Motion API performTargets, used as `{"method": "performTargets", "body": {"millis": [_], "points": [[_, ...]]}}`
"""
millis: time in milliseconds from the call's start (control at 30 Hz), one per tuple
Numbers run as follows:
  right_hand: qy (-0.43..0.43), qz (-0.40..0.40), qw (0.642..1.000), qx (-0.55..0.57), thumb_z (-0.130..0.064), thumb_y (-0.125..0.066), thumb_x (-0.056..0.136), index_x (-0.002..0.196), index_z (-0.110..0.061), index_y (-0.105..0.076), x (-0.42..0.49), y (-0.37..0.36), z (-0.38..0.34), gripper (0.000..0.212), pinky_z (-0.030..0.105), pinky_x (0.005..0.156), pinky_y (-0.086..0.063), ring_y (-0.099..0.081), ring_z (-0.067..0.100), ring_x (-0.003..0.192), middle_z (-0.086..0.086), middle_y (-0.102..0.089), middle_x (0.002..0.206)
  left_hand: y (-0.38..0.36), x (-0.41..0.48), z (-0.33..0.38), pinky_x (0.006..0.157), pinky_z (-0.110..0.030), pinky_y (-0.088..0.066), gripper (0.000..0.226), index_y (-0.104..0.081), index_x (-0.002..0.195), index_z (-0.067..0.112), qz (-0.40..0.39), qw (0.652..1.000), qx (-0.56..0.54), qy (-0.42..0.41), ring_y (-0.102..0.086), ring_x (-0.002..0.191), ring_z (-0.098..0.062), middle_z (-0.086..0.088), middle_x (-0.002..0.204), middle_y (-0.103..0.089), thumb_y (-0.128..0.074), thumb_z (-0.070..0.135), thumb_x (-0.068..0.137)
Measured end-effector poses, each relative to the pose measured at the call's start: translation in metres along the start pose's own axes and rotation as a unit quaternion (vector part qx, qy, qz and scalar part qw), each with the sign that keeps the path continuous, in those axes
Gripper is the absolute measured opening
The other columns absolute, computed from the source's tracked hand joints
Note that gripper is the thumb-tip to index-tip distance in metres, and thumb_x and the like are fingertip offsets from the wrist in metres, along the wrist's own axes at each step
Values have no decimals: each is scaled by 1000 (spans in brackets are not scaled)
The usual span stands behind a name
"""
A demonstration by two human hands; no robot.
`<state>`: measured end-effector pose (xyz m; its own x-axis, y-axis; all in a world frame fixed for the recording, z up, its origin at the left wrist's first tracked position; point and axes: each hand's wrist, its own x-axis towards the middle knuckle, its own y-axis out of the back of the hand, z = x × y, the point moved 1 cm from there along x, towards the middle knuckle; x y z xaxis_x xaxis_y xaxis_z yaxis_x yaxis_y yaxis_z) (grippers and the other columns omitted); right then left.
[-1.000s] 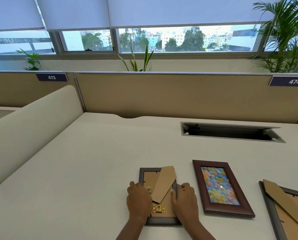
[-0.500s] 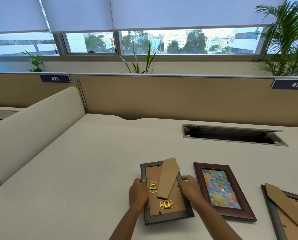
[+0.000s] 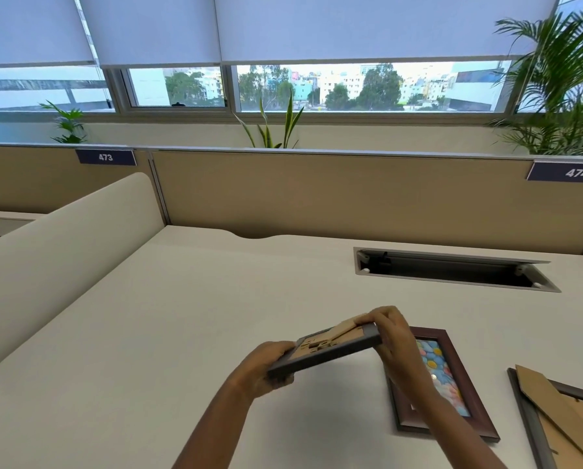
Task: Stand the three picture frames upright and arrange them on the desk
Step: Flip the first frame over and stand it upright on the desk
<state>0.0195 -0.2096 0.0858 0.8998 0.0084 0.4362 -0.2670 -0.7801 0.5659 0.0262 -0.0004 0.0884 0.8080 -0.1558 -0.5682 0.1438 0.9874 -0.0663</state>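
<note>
Both hands grip a small dark picture frame [image 3: 323,354] back-up above the desk [image 3: 181,316]: left hand [image 3: 266,367] low end, right hand [image 3: 389,336] raised end by its cardboard stand [image 3: 345,325].

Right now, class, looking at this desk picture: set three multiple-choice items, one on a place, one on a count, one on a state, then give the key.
1. Where is the flower picture frame?
A. flat on the desk
B. on the windowsill
C. in the desk slot

2. How many frames show?
A. two
B. three
C. five

3. The held frame is:
A. standing upright
B. lifted, back side up
C. lying on the desk

Key: A, it lies face up by the right hand; B, one held, two lying; B, the left hand and right hand grip it above the desk.
</note>
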Motion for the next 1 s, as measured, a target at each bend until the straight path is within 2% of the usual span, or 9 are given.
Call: {"method": "performTargets", "body": {"millis": [67, 167, 233, 367, 467, 567, 633, 700, 1000], "points": [[23, 11, 998, 52, -26, -52, 90, 82, -26, -59, -1, 4, -7, 11, 9, 72, -44, -57, 3, 91, -9, -56, 88, 4, -1, 2, 54, -23, -48, 31, -63, 92, 5, -43, 999, 19, -23, -52, 60, -16, -11, 72, -63, -45, 30, 96], [-7, 7, 995, 101, 3, -56, 87, 80, -31, -53, -3, 4, -9, 35, 8, 68, -46, -57, -7, 84, -8, -58, 83, 9, 0, 1, 90, -39, -44, 29, -54, 109, 22, -48, 995, 48, -74, -54, 106, -29, -9, 111, -58, -35, 42, 97], [-39, -13, 989, 139, 9, -53, 86, 82, -28, -55, -5, 0, -8, 37, 7, 67, -49, -61, -6, 84, -5, -63, 84, 11, 1, 1, 100, -46, -37, 20, -49, 110, 26, -57, 991, 47, -114, -48, 118, -32, -8, 123, -51, -38, 36, 97], [-101, -32, 966, 235, 3, -51, 89, 85, -21, -56, -6, -4, -7, 25, 9, 62, -53, -68, 5, 84, -9, -67, 91, 5, 7, -2, 97, -44, -44, 32, -49, 121, 25, -108, 987, 26, -115, -56, 108, -24, -4, 116, -59, -25, 32, 100], [-144, -65, 947, 279, -3, -51, 90, 90, -24, -57, -3, -8, -7, 22, 10, 66, -55, -64, 12, 95, -8, -66, 98, 4, 16, -7, 85, -36, -55, 38, -58, 113, 29, -119, 986, -61, -96, -65, 103, -20, 3, 109, -70, -23, 36, 99], [-197, -93, 926, 309, -8, -49, 92, 113, -17, -55, -4, -13, -3, 24, 27, 88, -56, -56, 24, 115, 8, -60, 122, 6, 20, -8, 72, -32, -60, 43, -62, 108, 30, -117, 984, -99, -91, -71, 94, -16, 5, 100, -76, -22, 42, 98], [-232, -109, 916, 310, -13, -49, 92, 134, -8, -40, -6, -17, 1, 43, 46, 106, -43, -44, 29, 130, 13, -46, 141, 7, 22, -8, 65, -29, -61, 49, -63, 105, 32, -111, 983, -103, -100, -72, 89, -13, 7, 95, -77, -17, 47, 97], [-250, -122, 907, 317, -16, -49, 93, 141, -8, -31, -6, -22, 4, 52, 52, 111, -34, -37, 29, 135, 13, -38, 147, 8, 25, -8, 61, -25, -60, 53, -64, 100, 35, -103, 983, -97, -117, -73, 86, -9, 11, 90, -77, -12, 49, 97], [-277, -99, 896, 332, -19, -47, 94, 144, -10, -25, 3, -46, -3, 55, 52, 114, -30, -29, 29, 140, 11, -31, 152, 14, 38, -13, 76, -35, -55, 57, -63, 92, 42, 29, 983, -69, -169, -66, 89, -14, 5, 95, -69, -10, 61, 89]]}}
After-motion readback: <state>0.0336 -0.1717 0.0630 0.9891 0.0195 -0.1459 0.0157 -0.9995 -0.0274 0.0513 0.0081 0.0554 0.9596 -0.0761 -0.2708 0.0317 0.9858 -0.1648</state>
